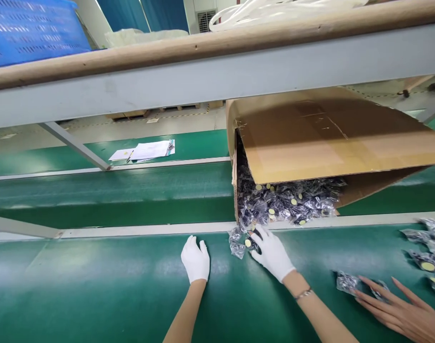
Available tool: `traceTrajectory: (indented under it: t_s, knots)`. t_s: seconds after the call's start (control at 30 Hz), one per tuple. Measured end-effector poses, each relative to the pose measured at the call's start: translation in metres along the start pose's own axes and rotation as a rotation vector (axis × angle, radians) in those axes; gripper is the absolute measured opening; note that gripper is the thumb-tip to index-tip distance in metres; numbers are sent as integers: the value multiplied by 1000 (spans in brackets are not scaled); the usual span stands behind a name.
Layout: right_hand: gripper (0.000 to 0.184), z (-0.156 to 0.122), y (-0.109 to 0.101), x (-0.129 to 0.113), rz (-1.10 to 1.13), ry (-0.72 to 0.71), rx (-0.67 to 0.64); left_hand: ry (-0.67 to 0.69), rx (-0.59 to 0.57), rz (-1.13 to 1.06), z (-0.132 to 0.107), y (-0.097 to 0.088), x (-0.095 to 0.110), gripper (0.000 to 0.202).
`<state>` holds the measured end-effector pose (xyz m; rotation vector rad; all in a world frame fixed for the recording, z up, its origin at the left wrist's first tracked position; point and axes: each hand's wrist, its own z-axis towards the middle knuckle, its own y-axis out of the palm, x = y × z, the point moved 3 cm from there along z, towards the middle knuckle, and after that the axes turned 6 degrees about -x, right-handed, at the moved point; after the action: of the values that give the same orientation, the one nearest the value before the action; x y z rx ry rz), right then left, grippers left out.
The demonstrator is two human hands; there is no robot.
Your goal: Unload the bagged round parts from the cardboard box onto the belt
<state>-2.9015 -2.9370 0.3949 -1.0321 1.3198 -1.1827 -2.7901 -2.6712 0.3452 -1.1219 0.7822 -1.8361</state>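
Observation:
My left hand [196, 261], in a white glove, rests on the green work surface [113, 286]. Its fingers are slightly curled, the thumb stands apart, and no object shows in it. My right hand [272, 252], also gloved, has its fingers and thumb around a bagged black part with a pale yellow round spot [247, 243]. Crumpled clear plastic [236, 244] lies against that part on its left. Just beyond, a cardboard box [338, 143] lies with its opening toward me, full of similar bagged parts [292, 202].
At the lower right another person's bare hand [403, 305] touches small clear-bagged parts [348, 282]. More bagged parts [428, 259] lie at the right edge. Papers [151, 150] lie farther back. A shelf beam [188, 81] crosses above, with a blue basket [35, 31] on top.

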Motion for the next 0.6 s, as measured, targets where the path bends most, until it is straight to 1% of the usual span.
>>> traceTrajectory:
  t_s: [0.03, 0.07, 0.1, 0.13, 0.17, 0.23, 0.33, 0.37, 0.4, 0.43, 0.47, 0.5, 0.53, 0.6]
  knots:
    - [41, 8, 7, -11, -14, 3, -3, 1, -2, 4, 0, 0, 0, 39]
    - [38, 10, 14, -16, -30, 21, -7, 3, -4, 6, 0, 0, -1, 39]
    - [34, 8, 19, -15, -45, 39, -11, 6, -7, 8, 1, 0, -1, 38]
    - [32, 0, 23, -8, -58, 46, -15, 9, -9, 10, 1, -1, -2, 38]
    - [31, -12, 25, 3, -73, 41, -15, 10, -11, 12, 1, -1, -1, 38]
    - [28, -46, 24, 35, -114, 8, 11, 14, -13, 19, 2, -1, -1, 38]
    - [24, -105, 9, 93, -202, -3, 116, 26, -18, 33, 2, -3, 2, 37]
    - [25, -120, 2, 107, -228, 16, 164, 32, -19, 38, 2, -4, 3, 37]
    - [28, -131, -3, 115, -243, 36, 203, 37, -20, 43, 2, -5, 3, 37]
    - [30, -135, -7, 115, -244, 54, 224, 42, -21, 47, 2, -5, 4, 36]
    - [32, -133, -10, 107, -227, 64, 229, 45, -21, 52, 2, -6, 4, 36]
    - [32, -124, -10, 90, -191, 61, 216, 47, -20, 55, 2, -6, 4, 36]
    - [32, -108, -8, 66, -145, 47, 182, 48, -20, 59, 2, -7, 4, 35]
    - [34, -64, -1, 7, -50, 22, 98, 48, -19, 67, 2, -7, 4, 34]
